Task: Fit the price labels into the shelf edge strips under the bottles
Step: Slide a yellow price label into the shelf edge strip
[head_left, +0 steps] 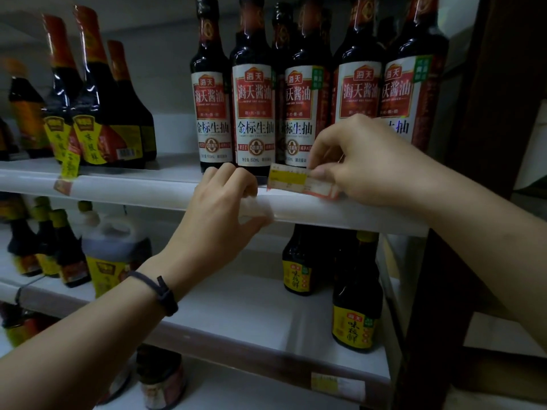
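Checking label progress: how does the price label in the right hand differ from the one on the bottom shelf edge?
The held price label sits tilted above the upper strip, pinched by the right hand; the bottom label lies flat in its shelf edge, untouched. Both show a yellow block.

A white upper shelf (124, 184) crosses the middle of the frame, carrying red-labelled soy sauce bottles (253, 84) at centre and yellow-labelled bottles (97, 113) at left. The lower shelf (251, 315) holds small dark bottles (356, 294) at lower right.
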### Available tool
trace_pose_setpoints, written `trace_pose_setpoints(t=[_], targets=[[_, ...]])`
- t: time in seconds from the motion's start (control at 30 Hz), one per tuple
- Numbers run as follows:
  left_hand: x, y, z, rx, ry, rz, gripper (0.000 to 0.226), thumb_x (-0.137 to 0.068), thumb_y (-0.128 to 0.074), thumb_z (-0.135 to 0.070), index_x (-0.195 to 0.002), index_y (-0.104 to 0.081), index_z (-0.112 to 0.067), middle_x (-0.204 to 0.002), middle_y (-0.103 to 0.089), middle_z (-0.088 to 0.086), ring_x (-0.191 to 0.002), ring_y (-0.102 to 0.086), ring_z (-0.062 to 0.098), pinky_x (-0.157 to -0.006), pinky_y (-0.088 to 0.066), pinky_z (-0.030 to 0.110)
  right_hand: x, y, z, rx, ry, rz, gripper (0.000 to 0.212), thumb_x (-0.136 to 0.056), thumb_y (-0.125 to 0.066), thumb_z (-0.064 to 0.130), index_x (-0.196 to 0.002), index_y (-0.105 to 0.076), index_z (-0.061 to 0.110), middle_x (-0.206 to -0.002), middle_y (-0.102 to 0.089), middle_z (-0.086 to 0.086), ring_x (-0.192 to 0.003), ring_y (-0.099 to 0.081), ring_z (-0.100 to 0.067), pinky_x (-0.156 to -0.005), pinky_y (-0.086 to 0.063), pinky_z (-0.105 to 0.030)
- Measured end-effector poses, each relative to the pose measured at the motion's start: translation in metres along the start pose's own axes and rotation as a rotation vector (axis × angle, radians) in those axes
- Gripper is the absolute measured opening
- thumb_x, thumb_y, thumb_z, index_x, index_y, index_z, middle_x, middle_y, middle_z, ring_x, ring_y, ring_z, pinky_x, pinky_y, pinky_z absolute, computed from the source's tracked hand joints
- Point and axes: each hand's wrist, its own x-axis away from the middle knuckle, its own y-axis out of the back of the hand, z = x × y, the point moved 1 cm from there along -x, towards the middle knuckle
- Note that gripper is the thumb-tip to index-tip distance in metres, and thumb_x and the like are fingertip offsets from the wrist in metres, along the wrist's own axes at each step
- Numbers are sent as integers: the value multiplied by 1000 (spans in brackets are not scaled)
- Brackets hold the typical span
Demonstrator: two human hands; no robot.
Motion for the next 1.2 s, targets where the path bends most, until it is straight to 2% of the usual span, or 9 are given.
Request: trace_pose_setpoints(t=[0.13,0.3,0.47,0.6,0.73,0.9,1.03,1.2], targets=[[1,1,1,-11,3,14,40,-76,-78,-36,-101,-55,-16,-101,-44,-9,-94,-39,15,-75,-26,21,-3,-11,5,48,3,21,6,-89,-74,17,-91,-77,22,-90,-71,6,-88,-66,-11,-81,-58,-34],[-1,0,1,-6,3,10,38,-78,-78,-35,-102,-56,-16,-101,-43,-9,-94,-40,15,-76,-29,24,-1,-21,7,127,14,5,5,-86,-75,18,-86,-75,22,-85,-71,2,-85,-67,-18,-78,-60,-43],[-2,-2,2,-21,-14,7,40,-77,-77,-37,-102,-54,-17,-101,-43,-9,-94,-43,19,-77,-36,29,2,-24,7,195,88,-15,10,-87,-72,14,-90,-76,22,-87,-73,2,-85,-69,-20,-76,-60,-43],[-4,-3,0,-48,-24,37,47,-76,-78,-41,-110,-53,-20,-106,-50,-2,-97,-46,21,-79,-45,38,4,-26,5,200,122,-22,15,-89,-69,11,-94,-78,23,-93,-75,3,-89,-70,-20,-79,-60,-41],[-4,-3,-3,-78,-46,89,51,-77,-72,-47,-119,-51,-29,-113,-50,2,-103,-45,23,-83,-46,43,11,-29,4,227,136,-69,23,-89,-67,7,-100,-77,24,-100,-74,3,-95,-69,-22,-82,-58,-42],[-5,-3,-4,-88,-35,95,53,-74,-65,-54,-118,-55,-28,-110,-51,5,-102,-46,25,-81,-47,45,20,-35,2,329,177,-135,20,-88,-63,6,-99,-73,19,-98,-67,-2,-92,-64,-29,-76,-55,-42],[-4,-4,-3,-64,-32,83,50,-74,-67,-52,-116,-57,-26,-110,-51,4,-103,-46,25,-82,-47,44,25,-38,0,344,207,-166,10,-92,-63,21,-97,-70,16,-92,-61,-3,-91,-60,-27,-72,-50,-38],[-2,-6,-1,-65,-49,67,45,-77,-72,-47,-114,-59,-24,-111,-50,2,-104,-45,23,-83,-44,36,29,-38,3,420,213,-201,23,-90,-67,34,-102,-66,14,-96,-63,-5,-96,-60,-29,-74,-47,-37]])
